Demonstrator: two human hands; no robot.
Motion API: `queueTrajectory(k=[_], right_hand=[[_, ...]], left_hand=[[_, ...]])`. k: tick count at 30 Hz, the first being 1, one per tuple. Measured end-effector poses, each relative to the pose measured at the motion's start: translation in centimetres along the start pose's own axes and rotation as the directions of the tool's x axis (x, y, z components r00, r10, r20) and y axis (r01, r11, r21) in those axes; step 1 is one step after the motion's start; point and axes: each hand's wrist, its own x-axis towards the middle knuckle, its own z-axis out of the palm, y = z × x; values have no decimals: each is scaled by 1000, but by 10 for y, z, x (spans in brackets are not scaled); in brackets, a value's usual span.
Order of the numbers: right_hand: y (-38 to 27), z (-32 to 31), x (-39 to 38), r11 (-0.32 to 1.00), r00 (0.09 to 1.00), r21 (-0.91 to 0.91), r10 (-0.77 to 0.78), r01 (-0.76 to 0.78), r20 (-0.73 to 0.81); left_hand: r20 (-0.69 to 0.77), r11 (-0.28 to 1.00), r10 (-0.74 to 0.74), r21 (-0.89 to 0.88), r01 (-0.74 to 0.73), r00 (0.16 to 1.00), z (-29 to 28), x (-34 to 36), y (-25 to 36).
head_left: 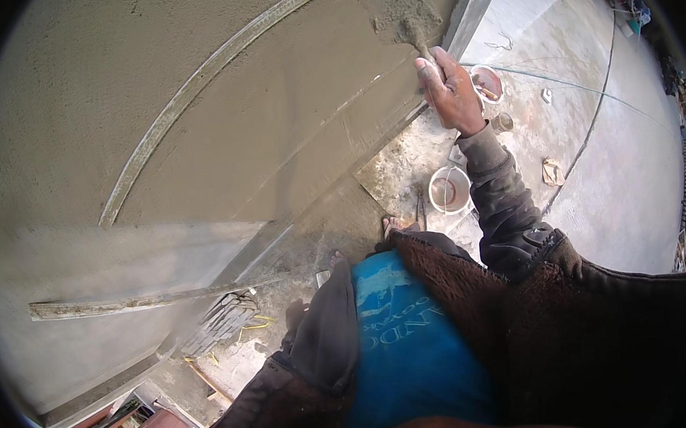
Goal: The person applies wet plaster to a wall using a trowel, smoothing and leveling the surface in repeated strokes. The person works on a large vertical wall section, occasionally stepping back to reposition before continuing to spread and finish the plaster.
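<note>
Right hand [454, 95]: fingers wrapped round the handle of a flat metal trowel [402, 7] smeared with grey mortar. Trowel at the top of view, in front of a broad wall coated in damp grey plaster [313, 128]; contact unclear. Left hand out of frame, its grip impossible to tell. Long pale straightedge-like strip [225, 58] across the plaster. Round white bucket [437, 191] on the ground beside the dark right sleeve [509, 202].

The wall [96, 96] at upper left looked matt and grainy to me, the trowel [407, 19] at top centre crusted and rough; below, the blue shirt [412, 352] was smooth cloth, the brown lining [452, 276] fuzzy.
</note>
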Motion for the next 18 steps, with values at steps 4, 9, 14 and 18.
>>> queueTrajectory(k=[4, 9, 14, 18], right_hand=[[15, 59, -55, 978, 984, 113, 171, -176, 53], [15, 77, -56, 943, 990, 302, 136, -136, 22], [4, 74, -43, 942, 986, 298, 164, -155, -4], [9, 74, -21, 957, 994, 269, 114, -111, 7]], left_hand=[[-10, 978, 31, 205, -29, 999, -15, 8, 15], [-67, 834, -407, -434, 340, 911, -37, 18, 59], [-209, 949, -273, -222, 226, 939, -34, 31, 117], [-291, 1000, 14, 19, -8, 957, -42, 46, 128]])
